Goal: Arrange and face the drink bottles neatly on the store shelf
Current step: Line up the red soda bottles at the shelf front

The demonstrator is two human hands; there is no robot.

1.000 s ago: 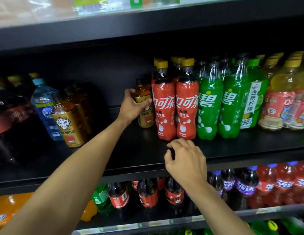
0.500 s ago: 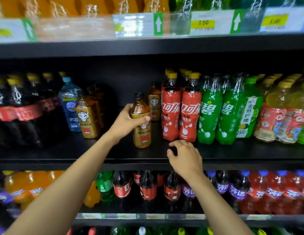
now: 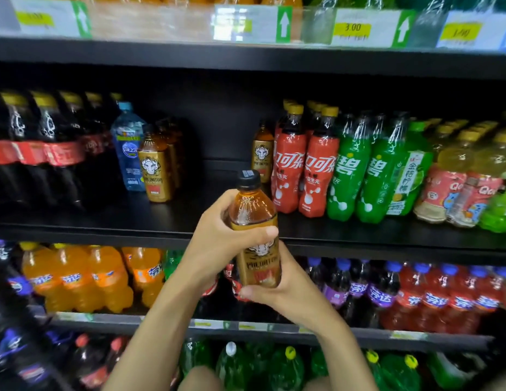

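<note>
Two hands are on one amber bottle; I see it near upright, held out in front of the black shelf edge. My left hand wraps its shoulder from the left, thumb lying across the top of the gold label. My right hand cups the base from below, fingers curled under it. Beyond both hands, deeper in, a matching gold-label bottle stands just beside the red cola bottles. Up and left of my left hand stands another gold-label group, next to a blue water bottle.
</note>
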